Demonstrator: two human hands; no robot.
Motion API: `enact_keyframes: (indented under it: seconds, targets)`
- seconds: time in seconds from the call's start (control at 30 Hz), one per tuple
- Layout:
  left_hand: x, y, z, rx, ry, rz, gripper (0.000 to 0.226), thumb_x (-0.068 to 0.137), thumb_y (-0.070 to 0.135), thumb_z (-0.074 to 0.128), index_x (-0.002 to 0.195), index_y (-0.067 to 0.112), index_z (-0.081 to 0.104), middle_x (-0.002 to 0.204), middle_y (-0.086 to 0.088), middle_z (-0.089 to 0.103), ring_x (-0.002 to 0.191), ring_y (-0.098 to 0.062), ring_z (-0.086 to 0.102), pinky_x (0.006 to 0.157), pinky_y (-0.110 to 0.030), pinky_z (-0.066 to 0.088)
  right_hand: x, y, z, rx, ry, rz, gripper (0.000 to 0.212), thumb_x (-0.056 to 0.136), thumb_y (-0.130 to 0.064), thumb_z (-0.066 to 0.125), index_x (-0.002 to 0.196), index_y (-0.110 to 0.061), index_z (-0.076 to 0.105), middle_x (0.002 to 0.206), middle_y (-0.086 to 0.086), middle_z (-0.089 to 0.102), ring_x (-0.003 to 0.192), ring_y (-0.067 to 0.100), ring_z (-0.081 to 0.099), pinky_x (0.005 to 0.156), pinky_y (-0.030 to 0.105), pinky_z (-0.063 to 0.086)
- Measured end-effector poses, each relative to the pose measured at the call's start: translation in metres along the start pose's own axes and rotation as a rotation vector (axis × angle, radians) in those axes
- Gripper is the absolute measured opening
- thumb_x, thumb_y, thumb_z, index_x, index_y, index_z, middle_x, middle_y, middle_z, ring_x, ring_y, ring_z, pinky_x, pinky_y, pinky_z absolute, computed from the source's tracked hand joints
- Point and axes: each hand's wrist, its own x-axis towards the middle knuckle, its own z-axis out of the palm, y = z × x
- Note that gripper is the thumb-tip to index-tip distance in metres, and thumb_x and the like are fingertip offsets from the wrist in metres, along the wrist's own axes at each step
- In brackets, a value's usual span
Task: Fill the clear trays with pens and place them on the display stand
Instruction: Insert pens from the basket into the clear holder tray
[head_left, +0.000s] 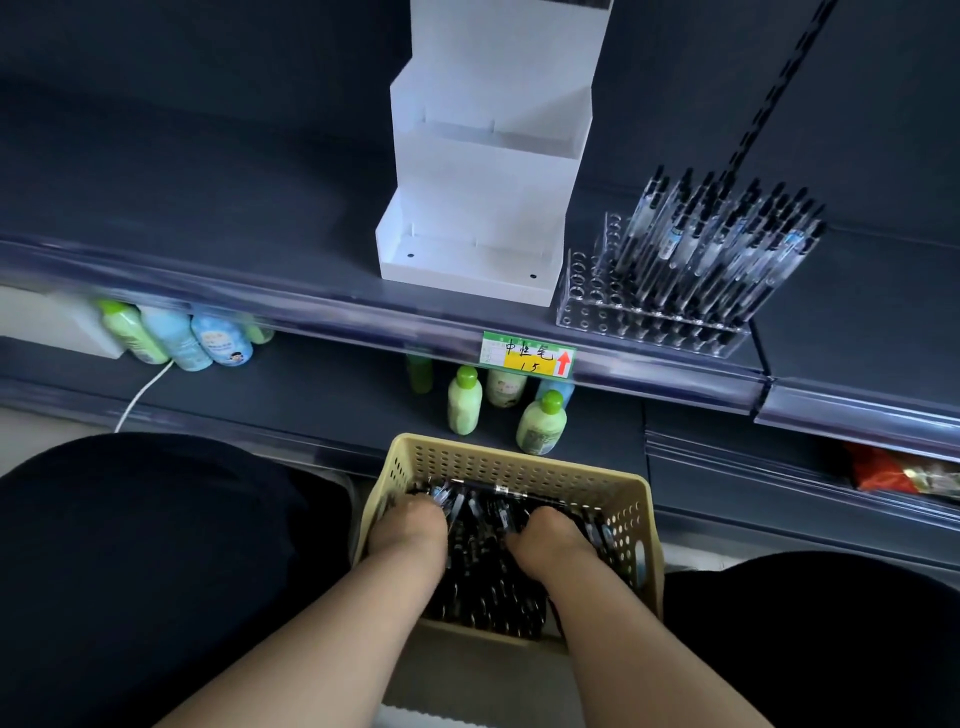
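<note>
A beige perforated basket (519, 462) sits low in front of me, filled with several loose black pens (483, 571). My left hand (410, 525) and my right hand (550, 535) are both down in the pile, fingers buried among the pens and hidden from view. On the upper shelf a clear tray (644, 325) with rows of holes holds several upright pens (727, 244) on its right side; its left holes stand bare. To the left of that tray stands a white stepped display stand (488, 171) with bare tiers.
The dark shelf (208, 218) carries a clear price rail with a green-yellow label (527, 356). Below it stand several green and blue bottles (465, 400), a white cable (143, 395) and a red packet (883, 467). My dark-clothed knees flank the basket.
</note>
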Motion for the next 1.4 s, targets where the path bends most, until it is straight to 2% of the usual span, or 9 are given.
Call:
enact_keyframes:
  seconds: [0.13,0.27,0.43,0.67,0.8,0.93,1.03,1.17,1.4]
  targets:
    - [-0.004,-0.003,-0.007,-0.051,0.052,0.027,0.043,0.088,-0.006,0.042,0.128,0.009,0.046,0.131,-0.011,0.053,0.120,-0.027,0.053,0.093,-0.035,0.045,-0.006,0.000,-0.001,-0.062,0.024,-0.005,0.026,0.091,-0.036,0.051,0.102,-0.014,0.060,0.111,0.007,0.063,0.100,0.026,0.059,0.078,0.030,0.044]
    - [-0.011,-0.008,-0.009,-0.146,0.112,0.101,0.027,0.094,0.014,0.049,0.121,0.012,0.047,0.113,-0.007,0.061,0.102,-0.025,0.060,0.078,-0.033,0.048,-0.015,0.001,0.002,-0.154,0.071,-0.011,0.037,0.091,-0.045,0.050,0.112,-0.016,0.058,0.114,0.004,0.062,0.103,0.023,0.059,0.079,0.031,0.045]
    - [-0.019,-0.015,-0.005,-0.315,0.207,0.130,0.011,0.095,0.030,0.047,0.102,0.023,0.052,0.090,0.006,0.057,0.082,-0.014,0.048,0.066,-0.023,0.037,-0.018,0.004,0.000,-0.129,0.010,-0.038,0.032,0.091,-0.038,0.052,0.110,-0.013,0.058,0.113,0.006,0.062,0.102,0.025,0.059,0.078,0.030,0.044]
    - [-0.029,-0.010,-0.015,-0.471,0.281,0.267,0.010,0.091,0.031,0.054,0.099,0.026,0.057,0.098,0.008,0.067,0.090,-0.018,0.061,0.078,-0.029,0.050,-0.023,0.006,-0.004,-0.087,-0.036,-0.111,0.038,0.094,-0.033,0.047,0.113,-0.002,0.056,0.118,0.015,0.059,0.108,0.029,0.056,0.080,0.027,0.043]
    - [-0.038,-0.001,-0.025,-0.630,0.325,0.306,0.012,0.090,0.031,0.056,0.099,0.023,0.058,0.095,0.008,0.064,0.088,-0.015,0.061,0.076,-0.027,0.050,-0.033,0.009,-0.015,0.006,0.035,-0.191,0.030,0.092,-0.027,0.050,0.104,-0.003,0.063,0.097,0.013,0.063,0.101,0.028,0.060,0.072,0.023,0.040]
    - [-0.053,0.010,-0.041,-0.769,0.385,0.357,0.007,0.089,0.028,0.059,0.092,0.024,0.055,0.091,0.011,0.061,0.080,-0.009,0.057,0.057,-0.014,0.037,-0.050,0.008,-0.032,0.156,0.181,-0.306,0.044,0.087,-0.021,0.054,0.129,-0.015,0.046,0.108,0.012,0.064,0.097,0.026,0.061,0.077,0.025,0.045]
    - [-0.065,0.015,-0.056,-0.844,0.446,0.390,0.010,0.087,0.027,0.061,0.091,0.024,0.053,0.088,0.011,0.062,0.079,-0.007,0.060,0.063,-0.016,0.043,-0.065,0.002,-0.047,0.199,0.240,-0.421,0.059,0.084,-0.018,0.055,0.138,-0.022,0.034,0.099,0.003,0.065,0.084,0.019,0.061,0.069,0.024,0.046]
    - [-0.080,0.022,-0.083,-0.919,0.504,0.493,0.019,0.086,0.023,0.063,0.098,0.030,0.049,0.078,0.023,0.055,0.070,0.009,0.051,0.057,0.001,0.035,-0.081,-0.003,-0.072,0.295,0.381,-0.495,0.039,0.082,-0.024,0.057,0.118,-0.027,0.043,0.075,-0.012,0.055,0.063,0.003,0.053,0.046,0.011,0.034]
    - [-0.082,0.038,-0.136,-0.998,0.490,0.661,0.025,0.086,0.021,0.062,0.108,0.029,0.053,0.096,0.013,0.067,0.088,-0.002,0.062,0.072,-0.017,0.046,-0.098,-0.010,-0.133,0.551,0.626,-0.539,0.008,0.093,-0.031,0.047,0.090,-0.023,0.050,0.073,-0.002,0.064,0.061,0.014,0.058,0.048,0.021,0.040]
